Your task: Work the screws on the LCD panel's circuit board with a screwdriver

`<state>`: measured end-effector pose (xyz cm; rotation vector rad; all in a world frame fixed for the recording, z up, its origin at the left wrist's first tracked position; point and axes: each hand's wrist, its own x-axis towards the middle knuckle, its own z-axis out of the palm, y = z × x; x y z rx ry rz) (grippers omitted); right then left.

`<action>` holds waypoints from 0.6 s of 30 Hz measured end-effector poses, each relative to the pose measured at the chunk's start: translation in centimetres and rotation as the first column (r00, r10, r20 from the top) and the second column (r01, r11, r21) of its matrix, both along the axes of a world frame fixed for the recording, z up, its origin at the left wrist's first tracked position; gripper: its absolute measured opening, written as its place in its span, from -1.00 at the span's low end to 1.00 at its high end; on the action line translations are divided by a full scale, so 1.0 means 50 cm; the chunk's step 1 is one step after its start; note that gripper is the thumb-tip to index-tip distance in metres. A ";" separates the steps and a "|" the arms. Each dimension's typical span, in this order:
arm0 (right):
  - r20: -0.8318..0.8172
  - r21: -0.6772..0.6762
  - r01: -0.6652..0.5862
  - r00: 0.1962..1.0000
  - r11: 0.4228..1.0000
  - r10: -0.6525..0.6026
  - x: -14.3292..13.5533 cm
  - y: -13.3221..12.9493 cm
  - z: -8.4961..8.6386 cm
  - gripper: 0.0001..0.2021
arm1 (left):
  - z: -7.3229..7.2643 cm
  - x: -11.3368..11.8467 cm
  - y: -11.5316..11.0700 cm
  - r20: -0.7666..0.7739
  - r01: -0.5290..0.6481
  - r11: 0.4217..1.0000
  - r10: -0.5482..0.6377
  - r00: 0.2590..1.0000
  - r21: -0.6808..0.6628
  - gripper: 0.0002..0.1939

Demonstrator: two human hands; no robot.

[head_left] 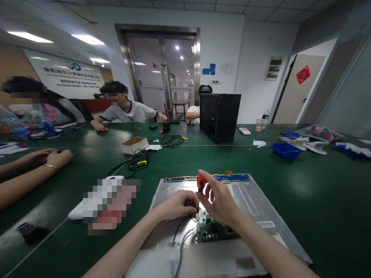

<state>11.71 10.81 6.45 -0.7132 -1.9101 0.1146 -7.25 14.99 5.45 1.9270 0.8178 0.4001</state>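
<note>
My right hand (222, 200) grips a screwdriver (201, 183) with an orange and black handle, held upright with its shaft pointing down. Beside the shaft, the fingers of my left hand (180, 204) are pinched together near the top left corner of a green circuit board (213, 230); what they hold, if anything, is hidden. The board sits on the silver metal back of a flat display panel (268, 216), partly covered by my right hand. A thin grey cable (182, 247) runs down the panel left of the board. Along the panel's far edge lies a narrow blue circuit strip (181, 179).
Left of the panel lies a white device (78, 208), partly blurred out. Farther off stand a small open box (135, 146), coiled black cables (172, 141), a black computer case (220, 117) and a blue tray (286, 150). Another person's hands (56, 157) rest at the left.
</note>
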 end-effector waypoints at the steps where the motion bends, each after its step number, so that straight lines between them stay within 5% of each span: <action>1: 0.005 -0.008 -0.004 1.000 1.000 0.005 0.001 -0.001 0.001 -0.42 | 0.000 0.000 0.000 -0.001 -0.001 1.000 0.001 1.000 0.001 -0.91; 18: 0.034 0.002 0.025 0.999 1.000 -0.025 0.001 0.004 -0.006 -0.37 | -0.002 -0.002 0.000 -0.015 -0.007 1.000 0.008 1.000 0.019 -0.91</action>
